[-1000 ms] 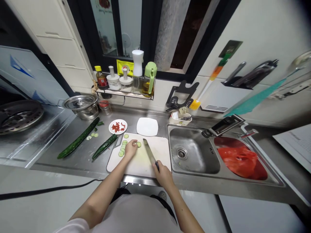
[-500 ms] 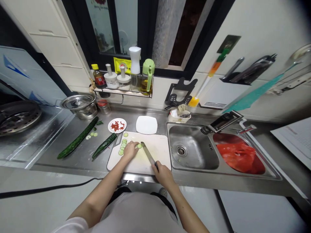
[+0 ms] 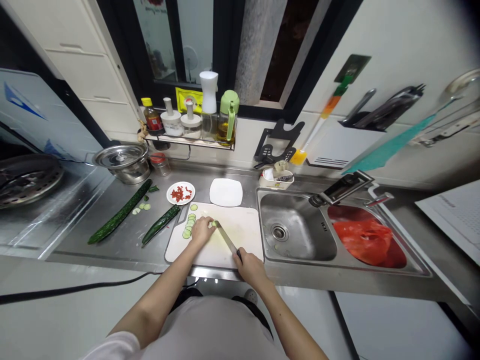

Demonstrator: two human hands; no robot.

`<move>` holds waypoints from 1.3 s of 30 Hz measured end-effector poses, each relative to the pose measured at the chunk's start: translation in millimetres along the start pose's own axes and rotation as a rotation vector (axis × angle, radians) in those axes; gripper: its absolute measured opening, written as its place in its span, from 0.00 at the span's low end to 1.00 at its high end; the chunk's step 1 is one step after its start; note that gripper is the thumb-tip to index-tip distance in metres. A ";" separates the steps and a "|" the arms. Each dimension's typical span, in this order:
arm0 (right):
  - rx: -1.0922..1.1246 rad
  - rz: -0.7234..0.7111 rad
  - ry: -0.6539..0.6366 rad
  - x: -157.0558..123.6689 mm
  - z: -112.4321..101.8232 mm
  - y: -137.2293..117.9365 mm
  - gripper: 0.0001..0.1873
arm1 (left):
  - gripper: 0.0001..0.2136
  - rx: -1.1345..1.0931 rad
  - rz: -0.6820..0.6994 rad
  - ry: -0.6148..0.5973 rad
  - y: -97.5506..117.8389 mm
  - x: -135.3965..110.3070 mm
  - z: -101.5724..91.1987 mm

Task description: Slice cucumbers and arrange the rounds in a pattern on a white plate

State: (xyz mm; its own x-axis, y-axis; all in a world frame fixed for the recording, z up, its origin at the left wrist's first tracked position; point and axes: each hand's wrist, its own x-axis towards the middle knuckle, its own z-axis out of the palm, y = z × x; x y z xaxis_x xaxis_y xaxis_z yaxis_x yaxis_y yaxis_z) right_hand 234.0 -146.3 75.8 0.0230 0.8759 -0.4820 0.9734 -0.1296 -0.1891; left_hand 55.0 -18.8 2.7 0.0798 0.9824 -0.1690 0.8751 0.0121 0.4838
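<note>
- Green cucumber end is seen on the white cutting board, in its far left part; most of the piece is hidden under the left hand.
- The left hand is laid palm-down over it, with the fingers curled close together and pressed onto the piece.
- The knife is set with its tip at the cucumber end, and the blade runs slantwise back across the board.
- The dark handle is gripped by the right hand, with the fingers wrapped tight round it, at the board's near edge.
- Both forearms are brought in from below, and a V is formed that narrows toward the board.
- Cut slices are lined up just left of the left hand, along the board's left edge.
- Bare board is left to the right of the blade, up to the right edge, which lies just beside the sink.
- Beyond the left edge, on the steel counter, a short cucumber is laid slantwise just beside the board; a long cucumber lies farther left, well apart from the hands.
- Behind the far edge, a round plate of red bits and a square white plate are set near the board.
- The board's near edge is kept close to the counter's front edge.
</note>
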 end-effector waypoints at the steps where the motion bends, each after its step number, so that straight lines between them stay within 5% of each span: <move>1: -0.004 -0.002 -0.003 0.1 0.1 -0.1 0.20 | 0.13 0.000 -0.001 0.000 0.1 0.1 -0.3; 39: -0.046 -0.009 -0.053 9.1 5.0 -18.6 0.15 | 0.11 0.035 -0.043 -0.029 4.5 3.2 -4.1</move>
State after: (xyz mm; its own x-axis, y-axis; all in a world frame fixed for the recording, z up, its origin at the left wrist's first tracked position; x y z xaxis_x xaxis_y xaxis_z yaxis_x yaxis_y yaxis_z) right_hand 215.0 -138.2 70.6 0.0037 0.8509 -0.5253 0.9830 -0.0994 -0.1541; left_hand 57.2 -14.8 7.8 0.0547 0.9753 -0.2141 0.8943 0.0475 0.4449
